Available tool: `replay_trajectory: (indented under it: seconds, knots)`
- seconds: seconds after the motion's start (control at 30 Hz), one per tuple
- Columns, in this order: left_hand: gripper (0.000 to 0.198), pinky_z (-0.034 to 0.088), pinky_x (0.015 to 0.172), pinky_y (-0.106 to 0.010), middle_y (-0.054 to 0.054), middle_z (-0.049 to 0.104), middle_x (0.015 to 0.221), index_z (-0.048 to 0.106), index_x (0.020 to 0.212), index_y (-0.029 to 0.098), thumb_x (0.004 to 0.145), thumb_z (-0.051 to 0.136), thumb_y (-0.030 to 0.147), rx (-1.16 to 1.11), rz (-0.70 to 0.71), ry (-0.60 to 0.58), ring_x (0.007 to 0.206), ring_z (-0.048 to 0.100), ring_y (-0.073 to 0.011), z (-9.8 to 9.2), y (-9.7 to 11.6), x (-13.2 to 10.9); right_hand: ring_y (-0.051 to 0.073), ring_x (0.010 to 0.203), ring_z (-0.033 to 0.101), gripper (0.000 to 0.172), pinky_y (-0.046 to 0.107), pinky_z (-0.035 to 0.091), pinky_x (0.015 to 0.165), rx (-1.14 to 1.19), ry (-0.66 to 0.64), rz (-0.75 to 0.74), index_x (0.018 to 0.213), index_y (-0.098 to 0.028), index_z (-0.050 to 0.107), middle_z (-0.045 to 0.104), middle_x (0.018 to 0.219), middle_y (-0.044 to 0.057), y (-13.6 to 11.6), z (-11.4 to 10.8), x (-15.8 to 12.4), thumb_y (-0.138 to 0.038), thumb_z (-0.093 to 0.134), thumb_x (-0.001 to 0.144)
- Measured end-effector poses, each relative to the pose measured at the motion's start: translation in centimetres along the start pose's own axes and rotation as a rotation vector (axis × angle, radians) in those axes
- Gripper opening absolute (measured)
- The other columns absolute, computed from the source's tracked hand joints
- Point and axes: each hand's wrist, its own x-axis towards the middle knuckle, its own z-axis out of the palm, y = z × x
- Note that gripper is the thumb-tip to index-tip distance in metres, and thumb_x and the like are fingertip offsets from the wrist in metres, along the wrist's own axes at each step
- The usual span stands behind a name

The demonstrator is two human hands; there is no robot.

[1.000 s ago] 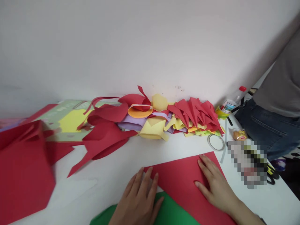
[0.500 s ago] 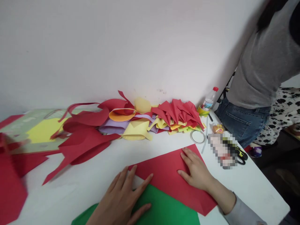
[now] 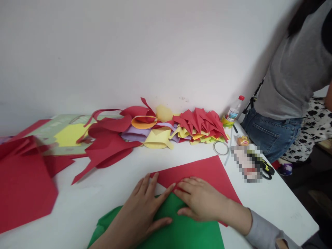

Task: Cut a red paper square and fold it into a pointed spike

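Note:
A folded sheet of red paper lies on the white table, its lower edge beside a sheet of green paper. My left hand rests over both with its fingers spread, the fingertips touching the red sheet's left corner. My right hand lies flat across the edge where red and green meet, palm down. Its fingertips come close to the left index finger. Parts of both sheets are hidden under my hands and forearms.
Red paper shapes, rolled yellow paper and spiky red folded pieces line the wall. A large red sheet lies left. A tape roll, bottle and scissors lie right. A person stands beyond.
My right hand has slid left and nearer across the red sheet to its border with the green one. The left hand keeps its place on the paper. The view has shifted slightly left.

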Motion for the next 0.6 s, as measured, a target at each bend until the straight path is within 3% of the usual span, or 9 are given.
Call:
replay_trajectory:
  seconds: [0.1,0.23,0.43,0.6]
  knots:
    - [0.074,0.042,0.094,-0.056,-0.02,0.056,0.133,0.052,0.137,0.032,0.076,0.055,0.074,0.013,0.01,0.026,0.117,0.053,-0.0423,0.2,0.0,-0.1,0.029,0.124,0.049,0.059,0.044,0.042,0.106,-0.051,0.002,0.019,0.136,-0.014,0.05,0.059,0.13,0.015,-0.6,1.1,0.7,-0.055,0.048,0.094]
    - [0.072,0.041,0.096,-0.056,-0.02,0.052,0.138,0.055,0.135,0.031,0.077,0.055,0.074,-0.006,-0.001,-0.013,0.122,0.049,-0.0427,0.3,0.0,-0.2,0.028,0.13,0.045,0.054,0.044,0.036,0.111,-0.043,0.018,0.065,0.136,-0.017,0.051,0.055,0.137,0.012,-0.4,1.9,-0.7,-0.054,0.038,0.098]
    - [0.064,0.039,0.098,-0.058,-0.016,0.052,0.138,0.054,0.134,0.038,0.079,0.054,0.071,-0.049,-0.003,-0.042,0.123,0.048,-0.0422,0.0,-0.1,0.0,0.023,0.136,0.04,0.044,0.044,0.03,0.115,0.003,0.013,0.111,0.133,-0.027,0.056,0.049,0.146,0.004,0.3,1.6,-5.9,-0.049,0.035,0.101]
    - [0.067,0.034,0.1,-0.062,-0.016,0.05,0.139,0.053,0.134,0.041,0.076,0.054,0.075,-0.083,-0.031,-0.143,0.124,0.046,-0.0453,0.0,-0.2,0.3,0.025,0.136,0.041,0.036,0.046,0.031,0.114,-0.02,0.023,0.137,0.129,-0.028,0.06,0.051,0.144,0.006,0.6,1.7,-11.3,-0.042,0.047,0.098]
